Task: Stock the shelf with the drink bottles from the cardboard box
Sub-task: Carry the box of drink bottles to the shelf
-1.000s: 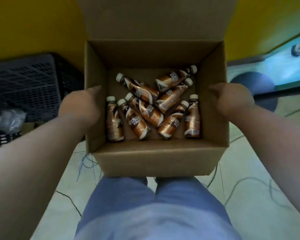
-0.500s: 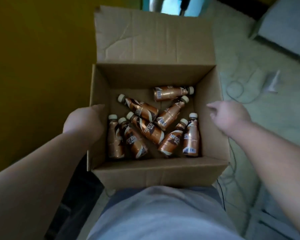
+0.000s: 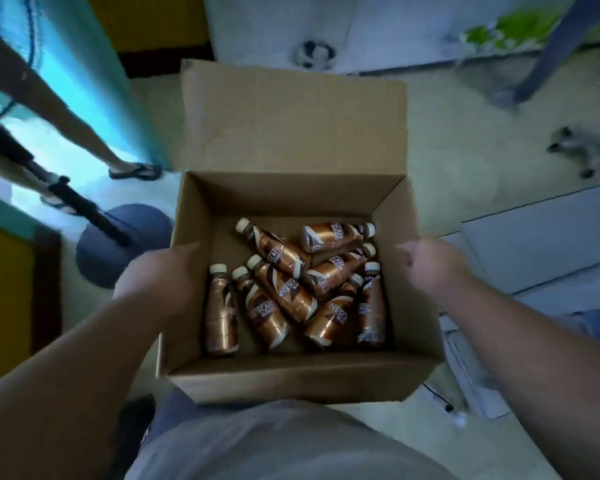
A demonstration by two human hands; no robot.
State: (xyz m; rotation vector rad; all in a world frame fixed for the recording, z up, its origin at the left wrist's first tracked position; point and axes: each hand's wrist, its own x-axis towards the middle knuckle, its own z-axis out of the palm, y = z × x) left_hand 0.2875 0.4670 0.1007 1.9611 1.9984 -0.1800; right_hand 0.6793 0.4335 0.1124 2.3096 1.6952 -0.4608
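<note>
I hold an open cardboard box [image 3: 291,379] in front of my body, its far flap standing up. Several copper-brown drink bottles [image 3: 281,296] with cream caps lie jumbled on its bottom. My left hand [image 3: 156,278] grips the box's left wall, fingers over the rim. My right hand [image 3: 430,265] grips the right wall the same way. No shelf shows clearly in this view.
Another person's bare legs in sandals [image 3: 134,170] stand at the left by a bright doorway. A dark round base with a pole [image 3: 118,244] sits on the floor left of the box. White panels [image 3: 541,244] lie at the right, small blurred objects [image 3: 586,150] farther off.
I have turned with the box: the yellow wall and black crate have left the view, and a doorway, a person's legs and white panels have come in. Bottles shifted slightly.
</note>
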